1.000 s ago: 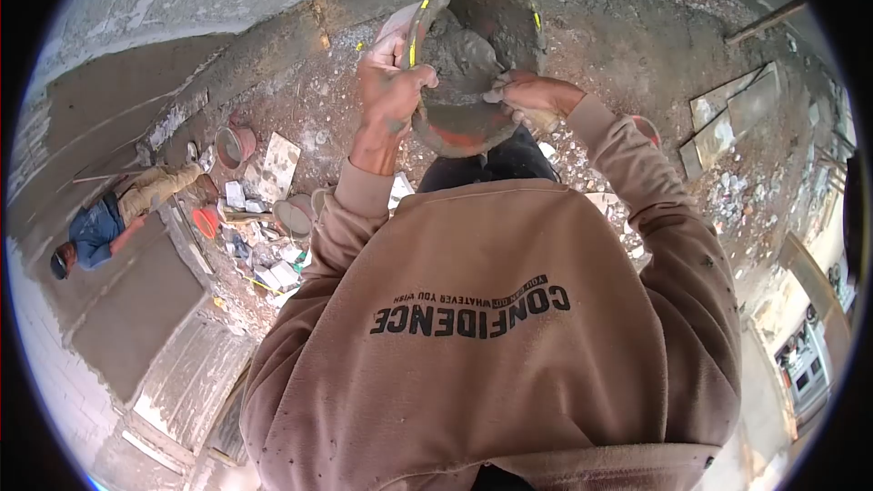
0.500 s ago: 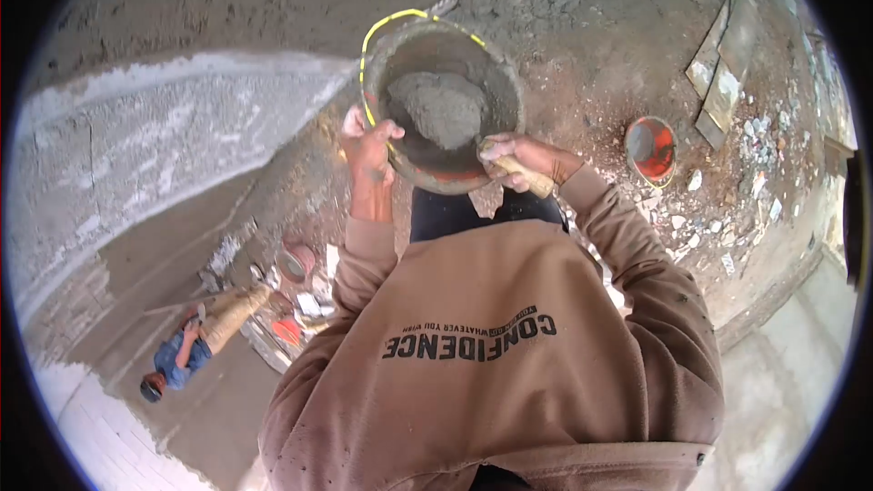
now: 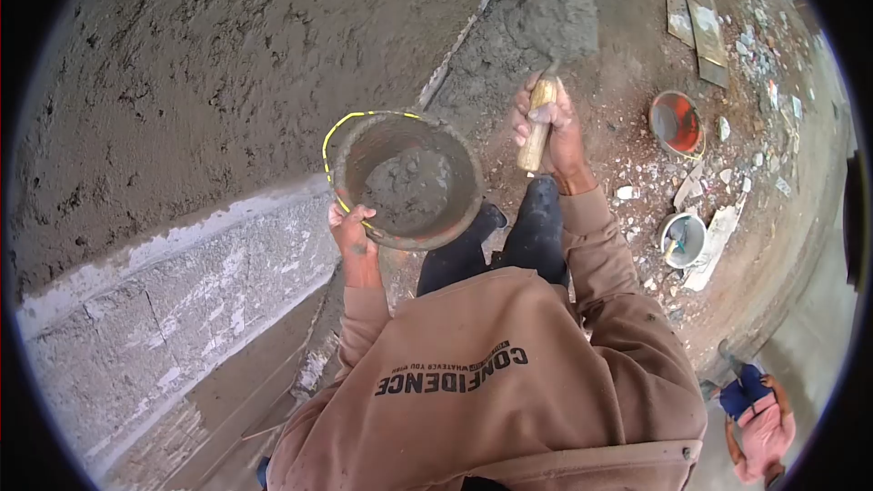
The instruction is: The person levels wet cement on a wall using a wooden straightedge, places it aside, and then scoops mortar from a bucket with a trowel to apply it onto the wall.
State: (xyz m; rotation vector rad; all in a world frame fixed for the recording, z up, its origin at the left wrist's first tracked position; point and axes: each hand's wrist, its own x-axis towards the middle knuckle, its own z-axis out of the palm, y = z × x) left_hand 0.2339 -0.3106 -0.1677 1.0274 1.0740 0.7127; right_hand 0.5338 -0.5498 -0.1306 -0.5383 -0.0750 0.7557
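Note:
My left hand grips the near left rim of a round bucket, close to its thin yellow handle. Grey wet mortar lies in the bottom of the bucket. To the right and beyond the bucket, my right hand is closed around the wooden handle of a trowel. The trowel points away from me, its blade covered by a heap of grey mortar. The bucket is held above my legs, in front of a rough, mortar-coated wall.
An orange-lined bucket and a small white bucket stand on the rubble-strewn ground at right. Boards lie farther off. A pale ledge runs along the left. Another person is at lower right.
My right hand has taken the trowel out of the bucket and swung it forward and right, with mortar on it. The bucket now sits lower and left in view; my left hand still holds it.

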